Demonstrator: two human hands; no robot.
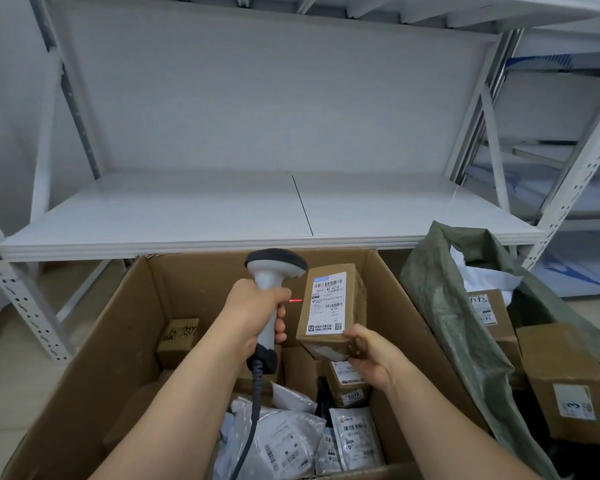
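Note:
My left hand (257, 315) grips the handle of a grey and white barcode scanner (274, 268), whose coiled cable hangs down between my arms. A short red laser line shows just right of that hand, beside the parcel's left edge. My right hand (368, 355) holds a small brown cardboard parcel (336, 306) by its lower end, upright, with its white shipping label facing me. Both hands are above a large open cardboard box (125, 341).
Several small boxes and white plastic mail bags (284, 441) lie in the big box. A green woven sack (440, 306) with more boxes (565, 382) stands on the right. A white metal shelf board (194, 216) runs across just behind the box.

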